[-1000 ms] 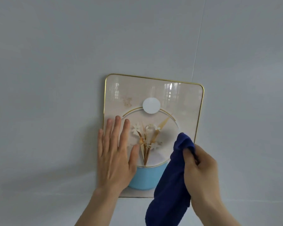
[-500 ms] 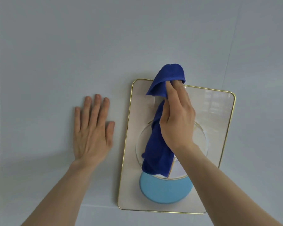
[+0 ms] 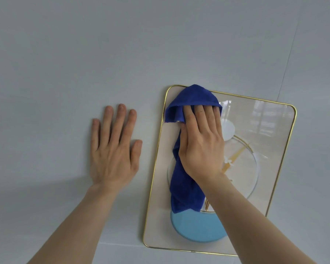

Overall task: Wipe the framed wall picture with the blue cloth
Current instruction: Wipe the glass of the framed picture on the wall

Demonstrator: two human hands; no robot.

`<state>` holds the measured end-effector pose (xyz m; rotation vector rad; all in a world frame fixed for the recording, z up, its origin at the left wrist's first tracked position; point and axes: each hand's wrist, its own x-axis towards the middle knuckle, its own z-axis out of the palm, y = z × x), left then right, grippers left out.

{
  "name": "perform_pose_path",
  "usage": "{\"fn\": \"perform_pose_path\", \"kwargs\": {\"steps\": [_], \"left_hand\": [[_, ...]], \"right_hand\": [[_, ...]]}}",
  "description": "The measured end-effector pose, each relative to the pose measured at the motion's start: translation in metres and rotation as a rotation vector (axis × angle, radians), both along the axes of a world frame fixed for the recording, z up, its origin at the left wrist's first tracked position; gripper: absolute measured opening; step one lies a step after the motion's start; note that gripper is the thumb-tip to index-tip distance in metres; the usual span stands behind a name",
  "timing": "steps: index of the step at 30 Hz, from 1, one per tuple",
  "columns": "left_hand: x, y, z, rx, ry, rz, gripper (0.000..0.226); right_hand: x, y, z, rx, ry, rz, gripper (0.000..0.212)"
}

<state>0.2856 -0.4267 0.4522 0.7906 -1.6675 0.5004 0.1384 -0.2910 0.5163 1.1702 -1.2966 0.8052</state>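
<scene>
The framed picture (image 3: 265, 130) hangs on the pale wall, gold-edged, glossy, with a light blue vase and gold stems printed on it. My right hand (image 3: 202, 143) lies flat on the picture's upper left part and presses the blue cloth (image 3: 183, 189) against the glass. The cloth folds over my fingertips near the top left corner and hangs down beneath my palm to the vase. My left hand (image 3: 112, 149) rests flat on the bare wall just left of the frame, fingers spread, holding nothing.
The grey-white wall (image 3: 84, 54) fills the view. A thin vertical panel seam (image 3: 286, 63) runs down toward the picture's top right corner. A faint horizontal seam (image 3: 112, 243) crosses below the frame's lower left.
My left hand left the picture and now lies on the wall beside it. My right hand carried the cloth from the lower right up to the top left and flattened onto it.
</scene>
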Motion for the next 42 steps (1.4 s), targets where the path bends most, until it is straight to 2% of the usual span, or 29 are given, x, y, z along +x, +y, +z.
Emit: {"fn": "perform_pose_path", "kwargs": {"steps": [8,14,19,24,29,34,42], "left_hand": [[0.001,-0.001,0.000,0.001,-0.007,0.005,0.067],[0.000,-0.001,-0.001,0.000,0.011,-0.008,0.067],[0.001,-0.001,-0.001,-0.007,0.007,-0.010,0.066],[0.001,0.000,0.000,-0.009,0.006,0.001,0.066],[0.001,0.000,-0.001,-0.011,0.010,0.006,0.065],[0.000,0.000,-0.001,-0.015,0.009,0.020,0.064],[0.000,0.002,-0.002,0.001,0.000,0.012,0.065]], "right_hand": [[-0.002,0.004,-0.044,0.092,0.040,0.055,0.055],[-0.011,0.007,-0.060,0.141,0.081,0.091,0.046],[-0.023,0.016,-0.112,0.311,0.138,0.140,0.044],[-0.028,0.016,-0.123,0.309,0.149,0.149,0.044],[-0.038,0.024,-0.162,0.435,0.281,0.176,0.035],[-0.036,0.029,-0.192,0.488,0.254,0.202,0.040],[-0.035,0.047,-0.240,0.601,0.318,0.210,0.028]]}}
